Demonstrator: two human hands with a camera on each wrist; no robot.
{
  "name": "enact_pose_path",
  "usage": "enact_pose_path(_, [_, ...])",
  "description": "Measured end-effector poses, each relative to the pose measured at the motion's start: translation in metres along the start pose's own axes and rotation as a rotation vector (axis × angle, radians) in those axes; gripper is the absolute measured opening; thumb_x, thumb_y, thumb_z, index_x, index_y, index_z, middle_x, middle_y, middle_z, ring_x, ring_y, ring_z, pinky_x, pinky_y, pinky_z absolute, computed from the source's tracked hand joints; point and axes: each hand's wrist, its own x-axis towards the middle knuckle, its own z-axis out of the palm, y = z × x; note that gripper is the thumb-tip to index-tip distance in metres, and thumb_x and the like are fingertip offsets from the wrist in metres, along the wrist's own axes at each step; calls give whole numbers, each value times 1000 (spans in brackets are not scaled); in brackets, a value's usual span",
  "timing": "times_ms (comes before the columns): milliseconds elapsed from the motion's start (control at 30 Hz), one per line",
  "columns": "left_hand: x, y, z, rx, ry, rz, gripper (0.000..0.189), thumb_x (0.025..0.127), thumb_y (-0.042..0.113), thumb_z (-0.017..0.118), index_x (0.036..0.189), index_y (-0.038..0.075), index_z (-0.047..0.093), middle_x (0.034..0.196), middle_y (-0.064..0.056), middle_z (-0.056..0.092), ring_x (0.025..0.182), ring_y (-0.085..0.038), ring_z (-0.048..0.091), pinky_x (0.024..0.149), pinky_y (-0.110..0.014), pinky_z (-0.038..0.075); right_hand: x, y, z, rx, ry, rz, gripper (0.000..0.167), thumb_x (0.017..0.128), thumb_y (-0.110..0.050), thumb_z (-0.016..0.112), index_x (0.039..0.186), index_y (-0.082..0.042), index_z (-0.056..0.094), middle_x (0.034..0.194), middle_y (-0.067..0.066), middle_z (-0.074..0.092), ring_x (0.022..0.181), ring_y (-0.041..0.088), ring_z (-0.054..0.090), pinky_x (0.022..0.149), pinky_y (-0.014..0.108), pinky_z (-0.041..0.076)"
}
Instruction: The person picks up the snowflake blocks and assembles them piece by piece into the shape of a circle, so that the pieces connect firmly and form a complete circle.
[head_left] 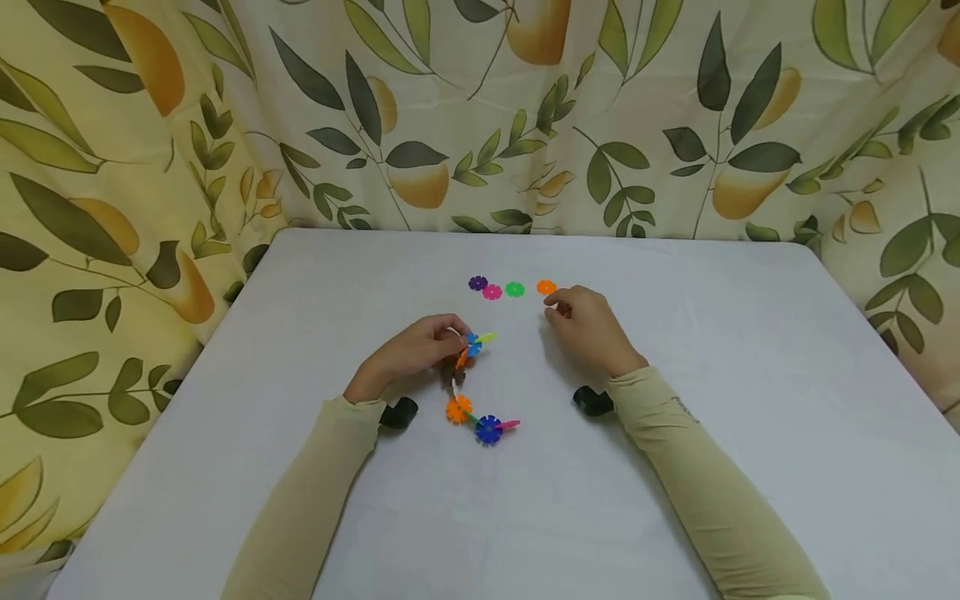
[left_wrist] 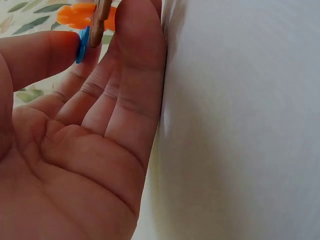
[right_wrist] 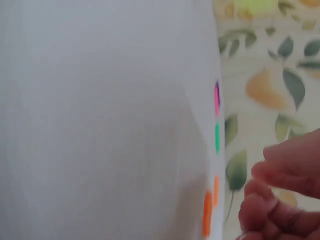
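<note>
Left hand (head_left: 411, 348) pinching chain (head_left: 459, 409), right hand (head_left: 591, 330) hovering

Snowflake-disc chain (head_left: 454, 409) on tabletop (head_left: 675, 517), far end in left hand (head_left: 416, 346). Behind chain, row of loose snowflake discs (head_left: 515, 289). Right of chain, right hand (head_left: 591, 325). Well behind chain, curtain (head_left: 517, 196).

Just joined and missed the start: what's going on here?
A person's left hand pinches one end of a chain of linked, flower-shaped discs; the rest of the chain trails toward the person over the white table. The right hand is by a loose orange disc, with no piece visible in its fingers. Loose green, pink and purple discs lie to the left of that orange one, not joined to the chain.
</note>
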Motion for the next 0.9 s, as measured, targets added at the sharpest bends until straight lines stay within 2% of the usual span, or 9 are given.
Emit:
enact_pose_path(67, [0, -1, -1, 6, 2, -6, 19, 112, 14, 54, 122, -1, 61, 98, -13, 75, 81, -26, 66, 76, -32, 55, -1, 10, -4, -18, 7, 31, 24, 100, -1, 62, 116, 12, 73, 94, 22, 65, 89, 37, 59, 80, 47, 49])
enact_pose_path(200, [-1, -3, -3, 47, 17, -27, 19, 110, 15, 57, 121, 0, 63, 100, -10, 74, 86, -24, 63, 80, -31, 52, -2, 25, -9, -17, -40, 97, 29, 100, -6, 62, 121, 11, 72, 96, 24, 66, 93, 39, 58, 79, 46, 47])
enact_pose_path(300, [0, -4, -3, 64, 2, -21, 18, 110, 14, 57, 120, 0, 64, 101, -10, 73, 89, -25, 62, 82, -32, 52, -3, 31, -8, -21, -68, 102, 29, 99, -5, 64, 122, 11, 71, 99, 26, 67, 97, 41, 58, 82, 48, 48])
enact_pose_path(500, [2, -6, -6, 58, -36, 23, 15, 111, 9, 55, 118, -2, 63, 101, -11, 72, 91, -25, 65, 88, -32, 54, -4, 32, -7, -23, -85, 124, 27, 97, -1, 67, 119, 16, 67, 107, 32, 62, 101, 45, 56, 88, 55, 48])
enact_pose_path(600, [1, -6, -7, 46, -43, 20, 14, 110, 7, 55, 117, -2, 63, 101, -11, 72, 92, -23, 66, 90, -31, 54, -4, 31, -6, -13, -105, 143, 28, 98, -2, 69, 117, 17, 62, 107, 30, 59, 101, 43, 54, 89, 54, 47])
enact_pose_path(700, [-1, -7, -7, 39, -48, 10, 13, 110, 6, 56, 116, -2, 63, 101, -11, 72, 92, -23, 65, 90, -31, 54, -5, 31, -6, -7, -119, 158, 27, 98, -3, 69, 116, 13, 58, 105, 26, 60, 97, 40, 55, 87, 50, 47])
enact_pose_path(900, [-1, -6, -7, 22, -50, 13, 17, 111, 10, 57, 123, 0, 64, 105, -12, 73, 96, -26, 69, 95, -34, 56, -3, 27, -8, 36, -81, 165, 22, 98, -2, 66, 116, 7, 58, 102, 22, 63, 94, 38, 59, 84, 47, 48])
